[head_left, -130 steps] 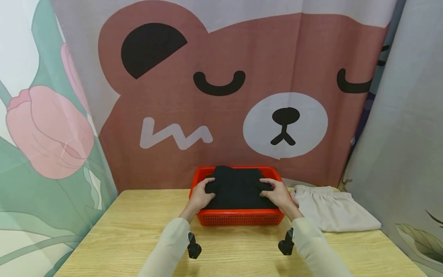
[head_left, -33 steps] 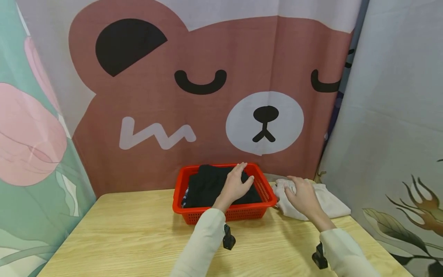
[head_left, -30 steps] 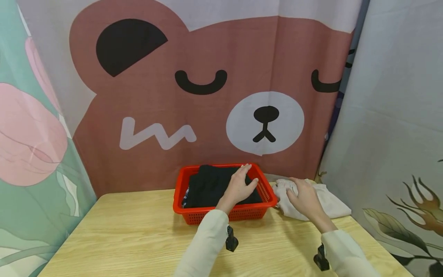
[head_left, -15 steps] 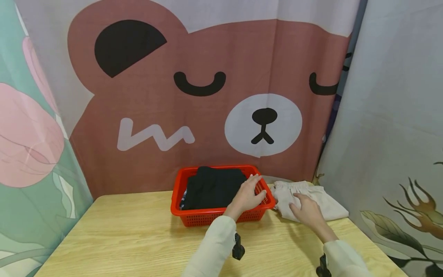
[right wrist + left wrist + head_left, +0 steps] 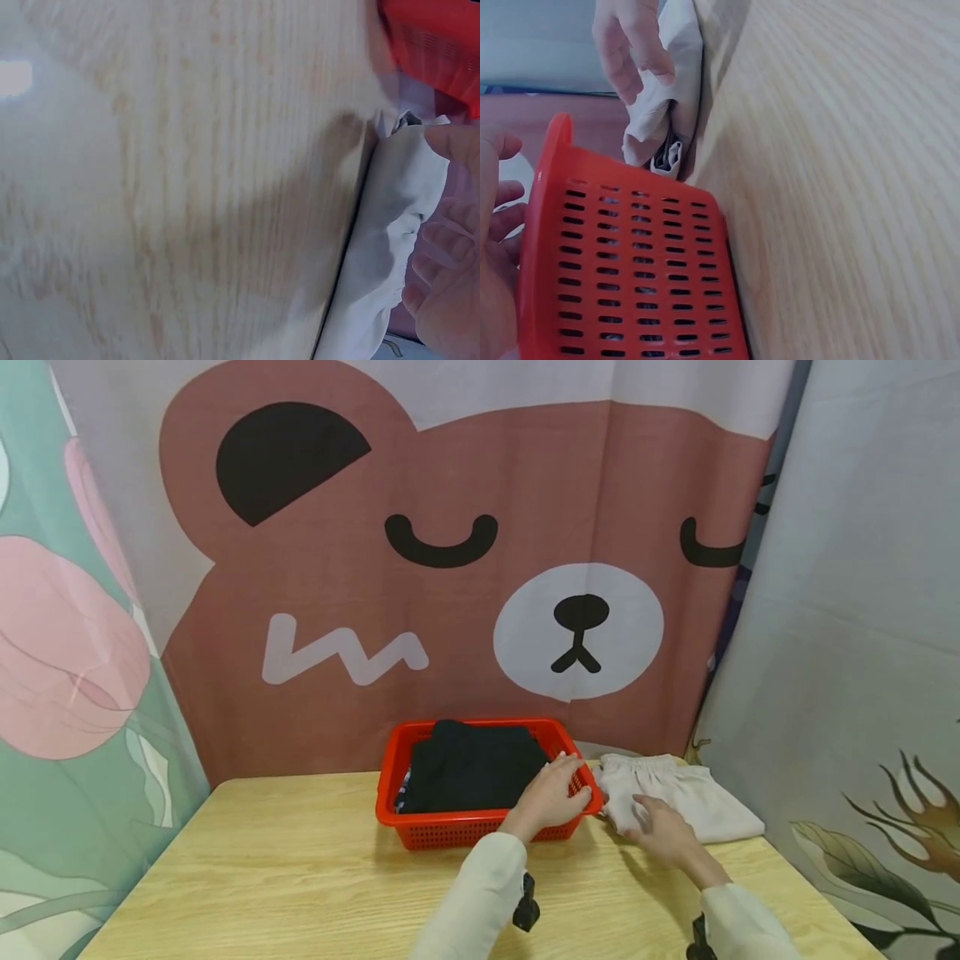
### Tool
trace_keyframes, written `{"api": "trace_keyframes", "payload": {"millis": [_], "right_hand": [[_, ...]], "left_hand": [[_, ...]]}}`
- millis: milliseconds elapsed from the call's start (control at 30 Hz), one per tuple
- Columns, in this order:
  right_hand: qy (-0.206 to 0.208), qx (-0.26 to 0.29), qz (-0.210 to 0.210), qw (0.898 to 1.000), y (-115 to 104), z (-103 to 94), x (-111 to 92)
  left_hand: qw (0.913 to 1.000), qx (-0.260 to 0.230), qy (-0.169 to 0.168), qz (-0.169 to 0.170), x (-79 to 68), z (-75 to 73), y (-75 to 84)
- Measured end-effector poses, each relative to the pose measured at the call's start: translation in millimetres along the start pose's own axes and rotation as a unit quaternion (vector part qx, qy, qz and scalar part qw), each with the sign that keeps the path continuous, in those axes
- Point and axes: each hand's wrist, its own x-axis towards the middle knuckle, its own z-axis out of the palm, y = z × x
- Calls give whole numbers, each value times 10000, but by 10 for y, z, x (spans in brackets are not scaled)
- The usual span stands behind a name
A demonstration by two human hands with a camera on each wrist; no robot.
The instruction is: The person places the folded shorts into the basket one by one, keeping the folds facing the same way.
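A red plastic basket (image 5: 457, 818) stands at the back of the table, holding a folded black garment (image 5: 480, 768) with a bit of patterned cloth showing at its left side. Over the basket's right front corner is my left hand (image 5: 550, 793), fingers relaxed, gripping nothing. In the left wrist view its fingers are beside the red rim (image 5: 544, 195). To the right lies a folded off-white garment (image 5: 697, 797) with a gathered elastic waistband. My right hand (image 5: 667, 832) hovers at its front left part, thumb and fingers apart. The right wrist view shows the fingers (image 5: 450, 240) spread above the off-white cloth.
The wooden table (image 5: 285, 868) extends in front and to the left. A curtain with a bear print (image 5: 450, 610) hangs right behind the basket, and a grey curtain (image 5: 847, 610) borders the right side. A black wrist camera (image 5: 527, 902) sits below the left sleeve.
Both hands have left the black garment in the basket and moved right. Lately the left hand slid to the basket's right corner, and the right hand dropped lower toward the off-white garment's front edge.
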Motion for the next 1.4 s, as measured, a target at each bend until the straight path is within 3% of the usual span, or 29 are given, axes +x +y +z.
{"api": "trace_keyframes", "payload": {"millis": [267,667,1067,1400], "right_hand": [[-349,-275,207,9988,90,44,-17],[-516,-464,39,9976,240,138,-31],[-456,-590,-456,9962,275,127,2],[-446,-686,-531,9952,247,104,40]], "left_hand": [[9986,510,-155,-61,-20,89,7],[9897,1354,-421,192,-37,164,33],[9904,1292,-475,107,-21,157,45],[9927,1129,-430,4,-5,120,35]]}}
